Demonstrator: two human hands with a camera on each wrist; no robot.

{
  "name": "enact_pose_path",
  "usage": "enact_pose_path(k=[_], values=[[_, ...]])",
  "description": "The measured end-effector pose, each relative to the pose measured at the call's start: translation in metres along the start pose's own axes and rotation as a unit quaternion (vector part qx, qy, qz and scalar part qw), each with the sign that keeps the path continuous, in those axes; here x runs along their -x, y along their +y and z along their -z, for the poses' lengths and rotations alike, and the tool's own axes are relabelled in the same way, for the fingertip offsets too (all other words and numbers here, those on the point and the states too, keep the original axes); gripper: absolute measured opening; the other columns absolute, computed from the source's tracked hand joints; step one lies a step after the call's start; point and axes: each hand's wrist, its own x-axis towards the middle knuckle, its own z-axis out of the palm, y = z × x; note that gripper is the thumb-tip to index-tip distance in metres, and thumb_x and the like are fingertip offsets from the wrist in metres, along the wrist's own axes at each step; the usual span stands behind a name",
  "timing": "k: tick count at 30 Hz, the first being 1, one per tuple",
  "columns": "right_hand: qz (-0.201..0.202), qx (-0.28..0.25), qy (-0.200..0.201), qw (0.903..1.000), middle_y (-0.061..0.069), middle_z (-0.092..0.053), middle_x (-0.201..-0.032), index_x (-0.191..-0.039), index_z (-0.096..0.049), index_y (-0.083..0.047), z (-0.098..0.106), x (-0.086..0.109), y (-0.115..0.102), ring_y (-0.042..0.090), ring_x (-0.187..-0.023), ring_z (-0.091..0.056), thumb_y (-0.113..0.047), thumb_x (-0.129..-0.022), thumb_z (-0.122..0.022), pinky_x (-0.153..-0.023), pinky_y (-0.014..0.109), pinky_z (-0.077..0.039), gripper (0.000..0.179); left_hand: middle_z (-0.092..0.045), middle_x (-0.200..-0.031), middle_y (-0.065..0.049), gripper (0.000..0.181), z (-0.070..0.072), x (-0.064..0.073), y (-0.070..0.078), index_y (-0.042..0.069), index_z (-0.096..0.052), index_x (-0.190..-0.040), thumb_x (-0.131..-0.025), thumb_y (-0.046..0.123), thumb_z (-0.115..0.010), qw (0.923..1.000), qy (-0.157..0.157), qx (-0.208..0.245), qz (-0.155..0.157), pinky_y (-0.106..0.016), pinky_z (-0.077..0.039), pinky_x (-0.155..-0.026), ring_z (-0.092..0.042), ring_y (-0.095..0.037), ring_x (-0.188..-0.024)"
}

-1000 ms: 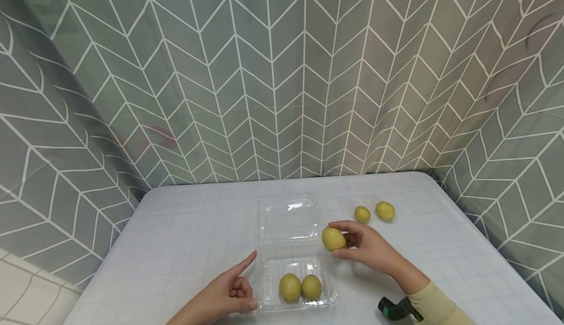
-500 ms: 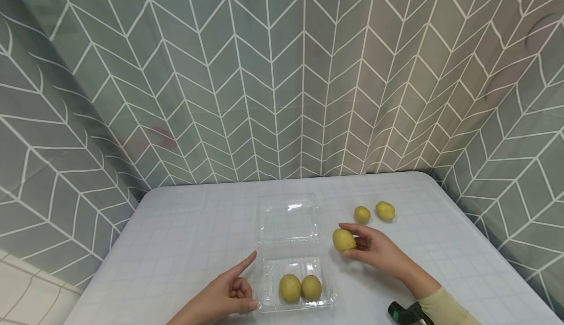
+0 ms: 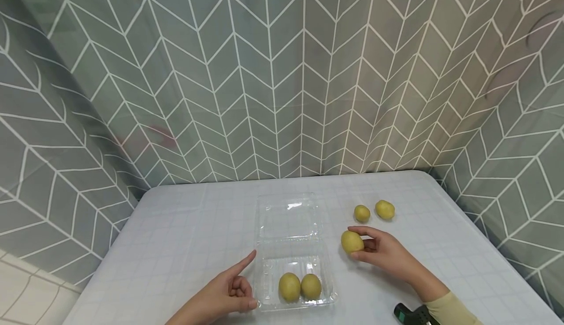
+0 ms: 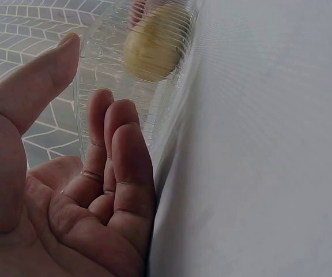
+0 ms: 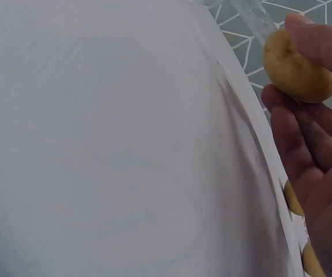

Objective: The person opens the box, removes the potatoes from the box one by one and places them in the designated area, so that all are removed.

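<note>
My right hand [image 3: 387,254] pinches a yellow potato [image 3: 352,242] between thumb and fingers, to the right of a clear plastic clamshell box [image 3: 270,266]. In the right wrist view this potato [image 5: 295,72] shows small eyes on its skin. Two potatoes [image 3: 289,287] sit side by side in the near half of the box. The lid [image 3: 288,217] lies folded back, away from me. My left hand [image 3: 229,290] is at the box's left side, index finger and thumb extended along its edge. The left wrist view shows its other fingers [image 4: 132,156] loosely bent, holding nothing.
Two more potatoes [image 3: 385,210] lie on the white-covered table [image 3: 198,227], beyond my right hand. A black device [image 3: 411,313] sits at my right wrist. Patterned grey curtains [image 3: 282,70] stand behind the table and at both sides.
My right hand, with the potato in its grip, has moved to the right and slightly nearer, away from the box. The left hand has stayed in place.
</note>
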Motion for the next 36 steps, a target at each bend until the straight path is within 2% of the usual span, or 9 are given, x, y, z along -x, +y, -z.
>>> enact_pose_path(k=[4,7,14,21,27,36], values=[[-0.005,0.060,0.019,0.9980,0.014,-0.061,-0.127,-0.134,-0.057,0.000,0.002,0.001,0.002,0.020,-0.103,-0.061,-0.019,-0.084,-0.081,-0.083,0.030,-0.053,0.059,-0.063,-0.086,-0.005,0.098,0.000,0.000,-0.001,0.013,-0.014,-0.160,-0.086,0.016,-0.078,1.0000,0.000,-0.004,-0.003,-0.022,-0.050,-0.070,-0.058,-0.011,-0.077],[-0.013,0.076,0.021,0.9968,0.010,-0.063,-0.124,-0.133,-0.058,-0.001,0.003,0.001,0.003,0.018,-0.102,-0.060,-0.022,-0.083,-0.082,-0.083,0.030,-0.052,0.060,-0.063,-0.086,-0.005,0.098,0.000,0.000,-0.001,0.012,-0.014,-0.160,-0.086,0.016,-0.078,1.0000,-0.003,-0.004,-0.008,-0.022,-0.050,-0.070,-0.059,-0.010,-0.078],[-0.020,0.074,0.011,0.9970,0.012,-0.063,-0.126,-0.132,-0.059,0.000,0.004,0.001,0.011,0.015,-0.105,-0.060,-0.024,-0.083,-0.082,-0.086,0.026,-0.050,0.059,-0.063,-0.086,-0.004,0.097,0.001,0.000,-0.001,0.013,-0.014,-0.160,-0.086,0.016,-0.077,0.9999,-0.004,-0.002,-0.012,-0.022,-0.050,-0.072,-0.059,-0.010,-0.078],[-0.032,0.084,0.003,0.9959,0.007,-0.064,-0.122,-0.130,-0.061,-0.004,0.003,0.002,0.018,0.016,-0.102,-0.061,-0.025,-0.081,-0.083,-0.084,0.027,-0.052,0.058,-0.063,-0.086,-0.006,0.096,0.000,0.001,0.002,0.012,-0.013,-0.160,-0.087,0.015,-0.077,1.0000,-0.004,0.000,-0.007,-0.022,-0.050,-0.070,-0.059,-0.011,-0.078],[-0.040,0.105,0.019,0.9935,0.008,-0.064,-0.124,-0.131,-0.061,-0.002,0.003,0.001,0.018,0.017,-0.103,-0.061,-0.029,-0.081,-0.083,-0.083,0.027,-0.052,0.061,-0.063,-0.087,-0.006,0.097,0.001,0.000,0.003,0.012,-0.012,-0.160,-0.087,0.015,-0.076,0.9999,-0.008,-0.002,-0.010,-0.022,-0.050,-0.070,-0.058,-0.010,-0.078],[-0.040,0.116,0.045,0.9914,0.008,-0.066,-0.121,-0.131,-0.062,-0.001,0.003,0.002,0.018,0.012,-0.094,-0.060,-0.029,-0.080,-0.084,-0.073,0.025,-0.051,0.061,-0.063,-0.086,-0.005,0.096,0.000,0.001,0.004,0.009,-0.013,-0.159,-0.088,0.014,-0.076,0.9999,-0.008,0.000,-0.014,-0.023,-0.051,-0.071,-0.059,-0.010,-0.076]])
